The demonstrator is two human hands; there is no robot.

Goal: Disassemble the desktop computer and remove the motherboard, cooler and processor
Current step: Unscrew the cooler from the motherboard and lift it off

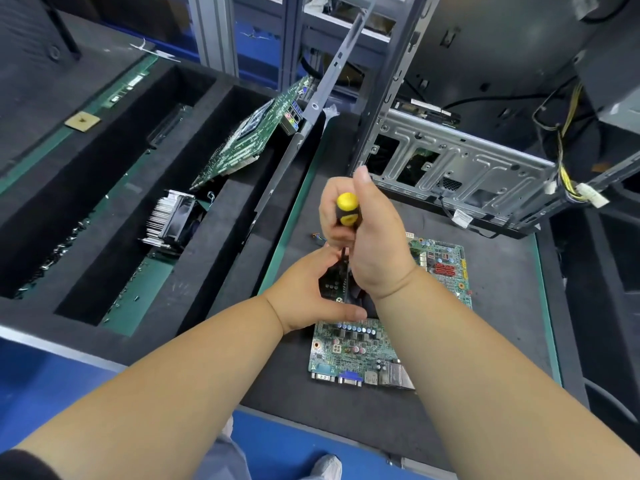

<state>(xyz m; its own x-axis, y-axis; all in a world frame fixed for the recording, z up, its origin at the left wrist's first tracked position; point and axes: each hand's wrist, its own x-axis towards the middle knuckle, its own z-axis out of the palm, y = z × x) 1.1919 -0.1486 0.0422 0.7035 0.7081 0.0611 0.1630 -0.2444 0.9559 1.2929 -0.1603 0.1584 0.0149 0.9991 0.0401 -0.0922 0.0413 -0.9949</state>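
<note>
Head view is showing the right hand (367, 237) gripping a yellow-and-black screwdriver (347, 210) upright over the motherboard (356, 344) on the bench (502, 306), while the left hand (311, 296) is cupping the cooler (337, 282).

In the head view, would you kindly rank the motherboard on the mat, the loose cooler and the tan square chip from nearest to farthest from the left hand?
Measured from the left hand:
1. Motherboard, directly under the hand, on the mat.
2. Cooler, to the left, in the foam tray.
3. Tan square chip, far left, on the tray's upper edge.

A green motherboard (356, 348) lies flat on the dark mat, ports toward the person, before the open computer case (460, 168).
</note>
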